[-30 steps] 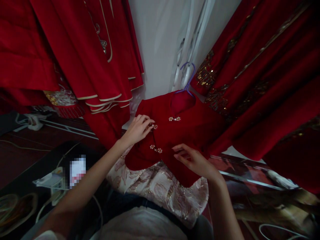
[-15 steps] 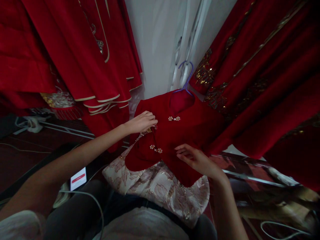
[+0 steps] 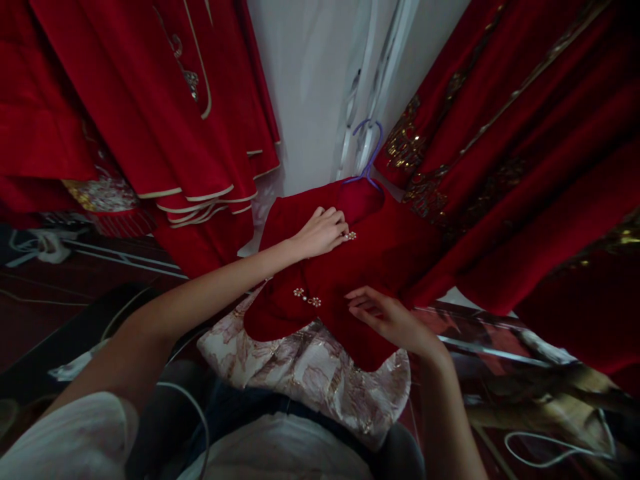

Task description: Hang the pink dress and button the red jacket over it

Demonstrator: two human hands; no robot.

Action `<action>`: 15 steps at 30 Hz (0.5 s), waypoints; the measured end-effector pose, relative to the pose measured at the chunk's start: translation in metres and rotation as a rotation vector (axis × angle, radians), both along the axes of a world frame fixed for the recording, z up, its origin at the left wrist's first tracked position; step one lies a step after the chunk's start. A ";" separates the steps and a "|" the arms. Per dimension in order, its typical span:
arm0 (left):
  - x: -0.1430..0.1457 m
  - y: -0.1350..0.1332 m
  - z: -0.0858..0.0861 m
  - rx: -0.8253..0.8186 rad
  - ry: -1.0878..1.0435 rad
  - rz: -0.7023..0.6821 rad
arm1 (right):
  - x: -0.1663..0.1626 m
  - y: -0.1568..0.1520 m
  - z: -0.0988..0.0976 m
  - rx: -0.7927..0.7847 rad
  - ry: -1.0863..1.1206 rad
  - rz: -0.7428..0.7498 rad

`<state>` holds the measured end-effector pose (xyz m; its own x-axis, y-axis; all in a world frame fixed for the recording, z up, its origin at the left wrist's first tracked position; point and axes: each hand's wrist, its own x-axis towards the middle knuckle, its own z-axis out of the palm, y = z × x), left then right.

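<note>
A small red velvet jacket [image 3: 385,257] hangs on a purple hanger [image 3: 369,150] over a pale gold brocade skirt [image 3: 310,373]. My left hand [image 3: 320,232] rests on the jacket's chest, fingers curled and pinched at the top pearl clasp [image 3: 351,235]. My right hand [image 3: 387,317] lies lower on the front panel, fingers together pressing the velvet just right of the lower pearl clasp [image 3: 307,297].
Long red gowns with cream piping [image 3: 165,133] hang at the left, and red gowns with gold embroidery [image 3: 500,133] at the right. A white wall [image 3: 310,87] is behind. White cables [image 3: 550,453] lie on the dark floor. My lap is below.
My left hand moved up and right from the middle clasp to the top clasp near the collar. My right hand stayed on the front panel. The view shifted slightly downward.
</note>
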<state>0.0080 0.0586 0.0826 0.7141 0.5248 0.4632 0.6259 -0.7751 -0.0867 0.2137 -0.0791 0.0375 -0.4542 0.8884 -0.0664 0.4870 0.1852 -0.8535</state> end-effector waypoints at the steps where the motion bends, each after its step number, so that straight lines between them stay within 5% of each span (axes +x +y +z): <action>1: 0.002 0.001 0.000 0.002 -0.003 0.006 | 0.001 0.000 0.001 0.001 0.001 -0.006; 9: 0.000 0.000 0.008 0.147 0.102 -0.081 | 0.002 -0.002 0.002 0.007 0.010 -0.005; 15: 0.004 0.002 -0.002 0.250 0.176 -0.106 | 0.002 -0.003 -0.001 0.038 -0.008 -0.020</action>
